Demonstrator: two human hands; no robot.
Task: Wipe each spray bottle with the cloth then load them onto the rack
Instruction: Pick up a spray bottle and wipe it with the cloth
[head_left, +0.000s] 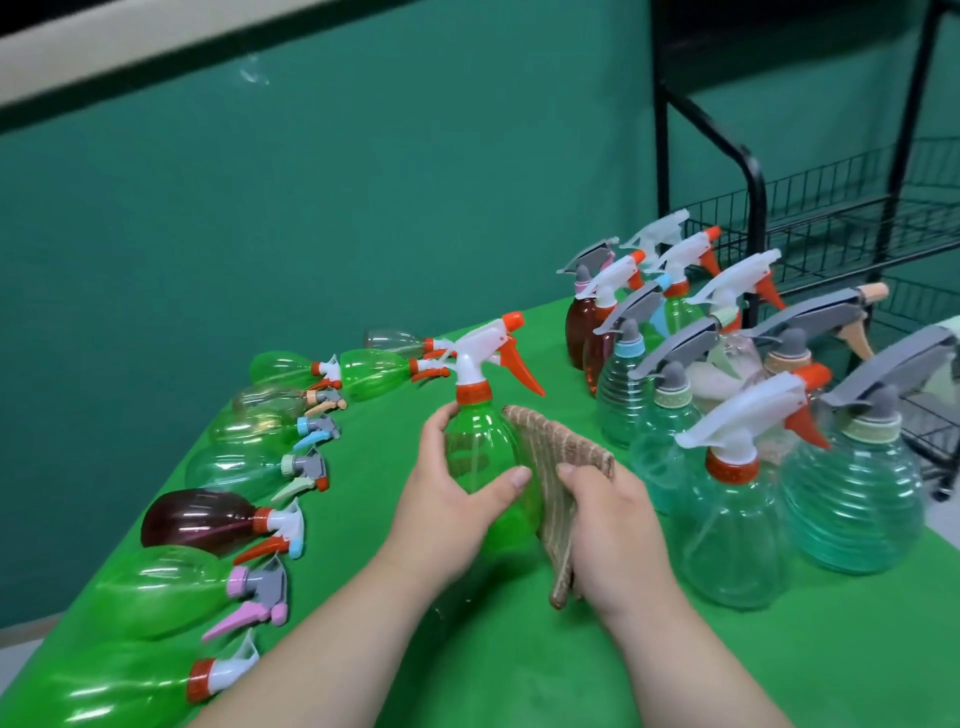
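A green spray bottle (480, 457) with a white head and an orange trigger stands upright in the middle of the green table (779, 665). My left hand (447, 512) grips its body from the left, thumb across the front. My right hand (613, 530) holds a folded beige striped cloth (558, 467) and presses it against the bottle's right side. A black wire rack (831, 218) stands at the far right, beyond the table.
Several spray bottles lie on their sides in a curved row along the table's left edge (208, 519). Several more stand upright in a cluster on the right (737, 509), between my right hand and the rack. A teal wall runs behind.
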